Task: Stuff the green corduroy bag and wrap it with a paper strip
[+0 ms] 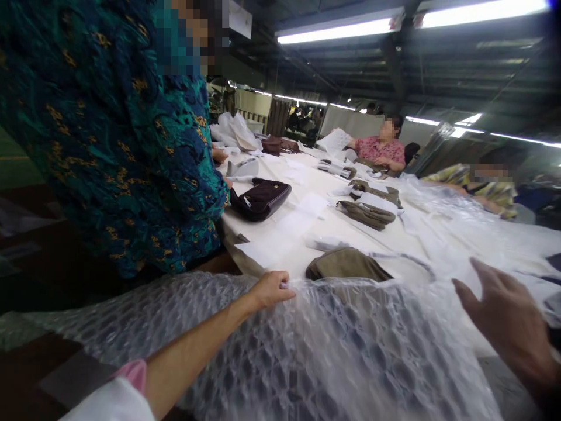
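Holding: wrap (350,351), left hand (269,290) clenched | right hand (504,318): fingers spread, unladen | risk: wrap may sag; cause: one-handed grip

Bright tube lights (337,31), dark ceiling (447,67)

Two hands (269,290), one foreground bubble-wrap sheet (333,345), one black bag (265,200), one bench (312,180), three nearby co-workers (114,128), two large ceiling lights (337,31)
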`<state>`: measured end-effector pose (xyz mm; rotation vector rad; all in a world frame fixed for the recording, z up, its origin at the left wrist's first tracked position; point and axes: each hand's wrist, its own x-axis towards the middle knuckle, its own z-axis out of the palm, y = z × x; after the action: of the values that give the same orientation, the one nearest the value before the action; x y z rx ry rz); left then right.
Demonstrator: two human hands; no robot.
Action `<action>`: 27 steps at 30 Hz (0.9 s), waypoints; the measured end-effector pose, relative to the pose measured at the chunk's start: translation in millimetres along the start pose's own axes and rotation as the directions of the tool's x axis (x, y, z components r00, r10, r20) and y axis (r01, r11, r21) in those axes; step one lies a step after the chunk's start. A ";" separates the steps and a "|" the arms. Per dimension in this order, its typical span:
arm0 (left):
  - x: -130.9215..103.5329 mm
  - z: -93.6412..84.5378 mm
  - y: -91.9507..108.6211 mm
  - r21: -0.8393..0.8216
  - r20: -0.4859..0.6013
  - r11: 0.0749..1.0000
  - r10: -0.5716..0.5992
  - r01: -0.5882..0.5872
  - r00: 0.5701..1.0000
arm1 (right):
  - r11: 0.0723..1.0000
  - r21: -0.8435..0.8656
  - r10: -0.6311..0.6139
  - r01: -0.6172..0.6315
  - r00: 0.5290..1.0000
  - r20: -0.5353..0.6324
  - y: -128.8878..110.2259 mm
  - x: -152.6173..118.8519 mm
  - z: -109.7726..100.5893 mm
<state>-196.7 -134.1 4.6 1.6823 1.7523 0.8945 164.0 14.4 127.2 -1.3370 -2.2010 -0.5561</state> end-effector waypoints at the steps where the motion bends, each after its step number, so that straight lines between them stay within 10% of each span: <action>1: -3.8 -4.1 4.8 -0.031 0.006 1.000 -0.002 0.002 1.000 | 0.994 0.104 -0.016 0.015 1.000 0.012 -30.3 4.5 -8.5; 4: -16.3 -16.6 22.0 -0.100 0.010 0.995 -0.003 0.004 1.000 | 0.779 0.625 -0.211 0.056 0.962 0.176 -130.0 8.9 -21.4; 7: -27.7 -26.7 39.8 -0.142 0.008 0.990 -0.006 0.007 1.000 | 0.511 0.846 -0.490 -0.151 0.757 0.432 -199.6 7.1 -11.0; 10: -36.6 -33.1 53.3 -0.163 0.000 0.987 -0.007 0.007 1.000 | 0.510 0.811 -0.651 -0.288 0.487 0.583 -221.2 4.4 7.5; 12: -39.9 -35.1 58.4 -0.167 -0.007 0.986 -0.011 0.009 1.000 | 0.544 0.795 -0.683 -0.268 0.409 0.605 -219.8 2.7 14.9; 23: -39.3 -14.3 45.0 -0.078 -0.092 0.997 -0.034 0.027 0.995 | 0.767 0.609 -0.560 0.202 0.673 0.482 -234.4 -26.8 20.3; 27: -51.9 -2.1 60.7 -0.084 -0.173 0.994 -0.084 0.070 0.981 | 0.864 0.409 -0.485 0.292 0.700 0.525 -243.4 -27.4 30.0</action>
<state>-156.3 -186.1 49.8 1.5142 1.8590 1.0902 -49.8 -92.9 66.4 -0.9542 -2.9982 0.1255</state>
